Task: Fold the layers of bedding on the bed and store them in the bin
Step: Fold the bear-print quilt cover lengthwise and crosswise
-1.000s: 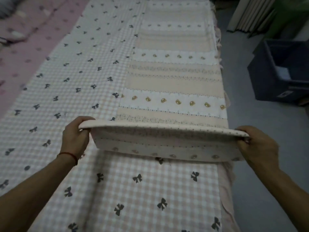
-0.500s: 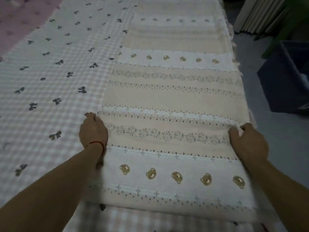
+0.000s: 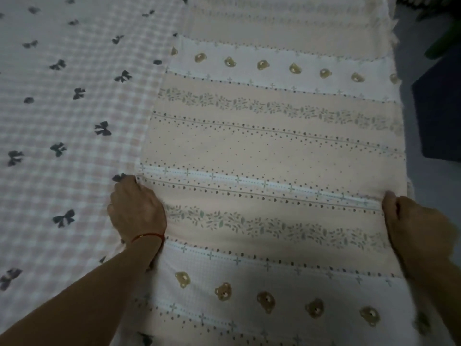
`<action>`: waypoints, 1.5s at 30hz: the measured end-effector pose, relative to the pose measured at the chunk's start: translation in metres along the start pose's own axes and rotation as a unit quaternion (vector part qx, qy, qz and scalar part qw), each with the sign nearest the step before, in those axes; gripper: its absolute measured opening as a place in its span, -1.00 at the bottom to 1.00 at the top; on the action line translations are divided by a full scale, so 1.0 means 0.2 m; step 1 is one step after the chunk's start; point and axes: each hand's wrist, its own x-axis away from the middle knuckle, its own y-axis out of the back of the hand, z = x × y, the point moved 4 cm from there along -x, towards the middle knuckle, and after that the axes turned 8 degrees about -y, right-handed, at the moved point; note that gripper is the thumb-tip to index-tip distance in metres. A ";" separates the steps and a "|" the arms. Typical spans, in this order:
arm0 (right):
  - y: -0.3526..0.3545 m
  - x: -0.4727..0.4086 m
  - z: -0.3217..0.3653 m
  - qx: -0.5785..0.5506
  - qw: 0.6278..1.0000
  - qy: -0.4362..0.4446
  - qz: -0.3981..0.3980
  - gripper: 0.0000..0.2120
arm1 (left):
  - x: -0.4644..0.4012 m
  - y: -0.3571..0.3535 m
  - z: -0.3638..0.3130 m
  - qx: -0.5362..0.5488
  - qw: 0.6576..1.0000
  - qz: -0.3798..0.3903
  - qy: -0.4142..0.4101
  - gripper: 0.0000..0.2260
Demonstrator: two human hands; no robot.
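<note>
Pinching the two ends of a folded edge, both hands hold the striped bear-print sheet [image 3: 274,151] down across the lower middle of the frame in the head view, the only view there is; the left hand [image 3: 137,211], a red string at its wrist, sits at the left end of the fold with its fingers curled over the cloth, grasping the corner where it meets the gingham bow-print sheet [image 3: 62,121] beneath; the right hand [image 3: 419,226] is at the lower right, closed on the opposite corner, thumb on top, just at the side of the bed. Holding one corner apiece looks meant to keep the doubled edge straight and square, so the layer lands without a skew or a wrinkle; the near part, with its row of bears, lies on top of the longer run that stretches toward the top of the frame. This reads as an early fold, since most of the strip's length is unfolded and the gingham layer spreads flat over the whole left half; the bin [image 3: 439,113], a dark shape at the right edge, stands on the floor beside the bed, apart from the bedding, only partly in frame.
</note>
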 end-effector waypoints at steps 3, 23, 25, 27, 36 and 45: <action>0.14 0.05 0.18 0.006 0.991 -0.001 -0.133 -0.65 | 0.00 0.01 -0.01 -0.004 1.000 0.009 0.006 -0.78; -0.17 0.13 0.41 -0.064 0.993 0.094 0.010 -0.29 | 0.00 0.05 -0.03 -0.008 0.999 0.036 -0.016 -0.64; -0.17 0.12 0.41 -0.065 0.994 0.089 0.012 -0.29 | 0.00 0.06 -0.04 -0.019 0.998 0.049 -0.019 -0.60; -0.18 0.12 0.42 -0.067 0.993 0.095 0.014 -0.28 | -0.01 0.07 -0.07 -0.033 0.997 0.060 -0.020 -0.61; -0.21 0.10 0.38 -0.101 0.987 0.120 0.042 -0.25 | 0.04 0.18 -0.20 -0.160 0.983 0.086 0.042 -0.45; -0.03 0.03 0.35 -0.043 0.958 0.267 0.093 -0.22 | 0.36 -0.11 -0.92 -0.079 0.960 0.135 0.233 -0.34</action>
